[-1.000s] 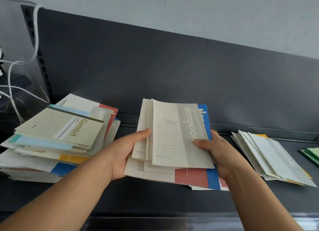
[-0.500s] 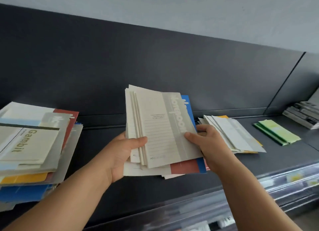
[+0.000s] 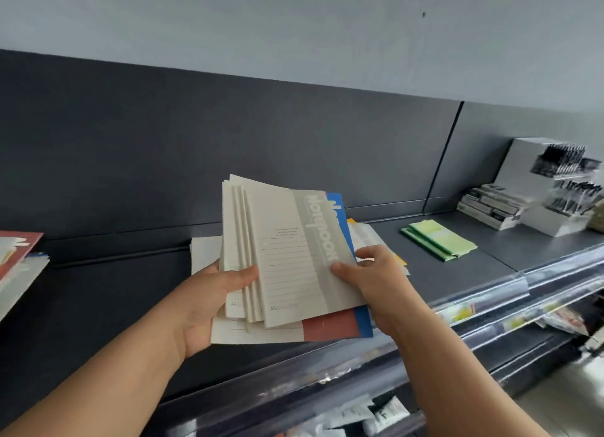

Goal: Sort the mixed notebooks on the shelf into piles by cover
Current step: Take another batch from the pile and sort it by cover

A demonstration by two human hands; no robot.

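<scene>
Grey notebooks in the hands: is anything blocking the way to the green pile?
Nothing visible does. Only bare dark shelf lies between the stack of grey paper notebooks and the flat green notebook pile to its right. A pale pile lies flat behind the stack.

Two hands: left hand [image 3: 209, 296], right hand [image 3: 379, 283].
Held between fingers [image 3: 243, 277]: grey notebooks [image 3: 287, 257], at least four; red-banded notebook [image 3: 330, 327], one; blue notebook [image 3: 340, 214], one.
Right of fingers: green notebooks [image 3: 438, 240], at least two.
Behind fingers: pale pile [image 3: 367, 237], count unclear.
Far left of fingers: mixed pile [image 3: 16, 257], count unclear.
</scene>
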